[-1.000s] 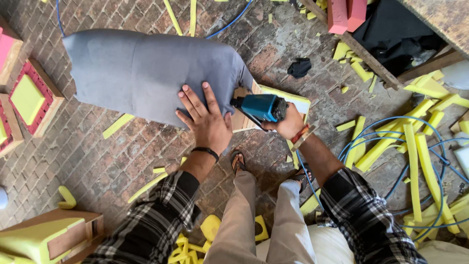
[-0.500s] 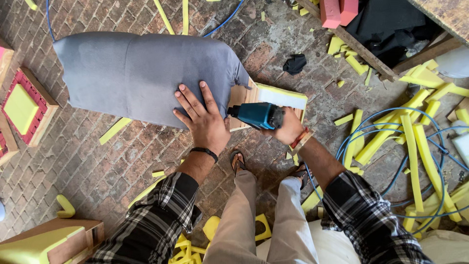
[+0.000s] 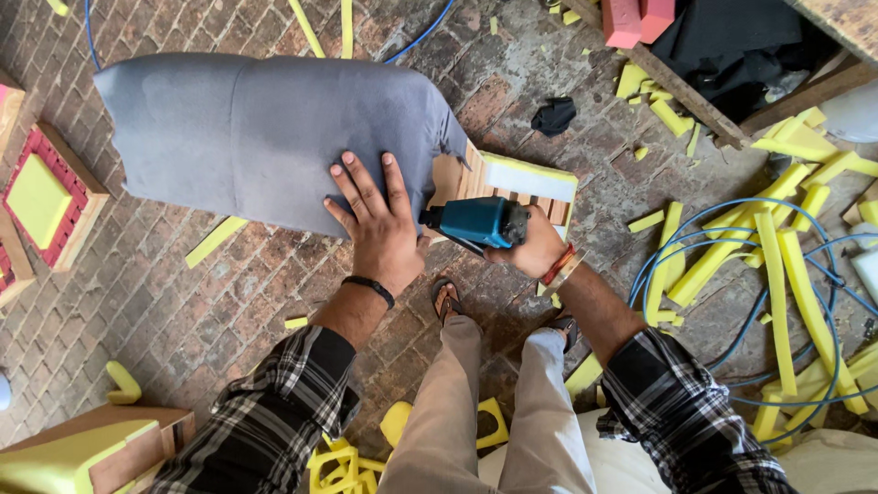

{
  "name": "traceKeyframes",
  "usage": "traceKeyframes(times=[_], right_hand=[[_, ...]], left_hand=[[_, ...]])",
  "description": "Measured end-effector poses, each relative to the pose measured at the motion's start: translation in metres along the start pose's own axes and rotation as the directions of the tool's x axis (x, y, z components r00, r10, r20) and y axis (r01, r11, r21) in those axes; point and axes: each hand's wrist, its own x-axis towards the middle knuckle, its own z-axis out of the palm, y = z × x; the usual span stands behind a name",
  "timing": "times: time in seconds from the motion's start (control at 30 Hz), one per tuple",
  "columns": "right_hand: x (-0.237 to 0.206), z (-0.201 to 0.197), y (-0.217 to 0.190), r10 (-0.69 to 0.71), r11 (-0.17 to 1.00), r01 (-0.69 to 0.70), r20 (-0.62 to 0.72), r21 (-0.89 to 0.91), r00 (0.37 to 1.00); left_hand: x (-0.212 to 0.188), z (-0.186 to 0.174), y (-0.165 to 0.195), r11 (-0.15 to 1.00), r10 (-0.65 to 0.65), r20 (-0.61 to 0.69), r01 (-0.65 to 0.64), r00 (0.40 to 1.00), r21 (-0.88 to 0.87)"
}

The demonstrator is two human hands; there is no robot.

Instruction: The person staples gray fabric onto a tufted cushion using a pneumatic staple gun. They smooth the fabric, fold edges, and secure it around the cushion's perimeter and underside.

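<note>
Fabric cover (image 3: pixel 265 137): plain grey. Staple gun (image 3: pixel 477 222): teal body, black nose. Foam offcuts (image 3: pixel 777 265): yellow. Hoses (image 3: pixel 732 274): blue. Sleeves (image 3: pixel 265 412): black-and-white plaid. Trousers (image 3: pixel 494 412): khaki. Wristband (image 3: pixel 369 286): black. Brick floor (image 3: pixel 165 302): reddish-brown. Blocks (image 3: pixel 636 18): pink-red.

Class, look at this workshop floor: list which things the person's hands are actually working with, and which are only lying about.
In use:
left hand pressing grey fabric cover
right hand gripping teal staple gun
wooden frame with foam

Lying about:
yellow foam strips
blue hose
black rag
red-edged cushion frame
</note>
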Motion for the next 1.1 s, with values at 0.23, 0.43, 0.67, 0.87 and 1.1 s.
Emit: traceKeyframes(times=[0.23, 0.43, 0.67, 0.87, 1.1], right_hand=[[-0.016, 0.023, 0.011, 0.059, 0.986, -0.054, -0.026, 0.156, 0.998], [-0.033, 0.031, 0.020, 0.065, 0.997, -0.061, -0.073, 0.052, 0.995], [-0.077, 0.082, -0.001, 0.327, 0.803, -0.021, -0.411, 0.596, 0.851], [-0.119, 0.140, -0.017, 0.411, 0.699, 0.032, -0.437, 0.715, 0.800], [-0.151, 0.213, -0.012, 0.573, 0.209, 0.179, -0.268, 0.961, 0.774]], left_hand=[[-0.012, 0.001, -0.023, 0.990, 0.134, 0.046, -0.132, 0.990, -0.040], [-0.024, 0.000, -0.034, 0.980, 0.197, 0.153, -0.195, 0.968, -0.030], [-0.022, -0.024, -0.092, 0.770, 0.638, 0.040, -0.636, 0.769, -0.047], [0.029, -0.011, -0.075, 0.405, 0.912, 0.104, -0.910, 0.396, -0.088], [0.008, -0.005, -0.042, 0.674, 0.729, -0.067, -0.732, 0.681, -0.098]])
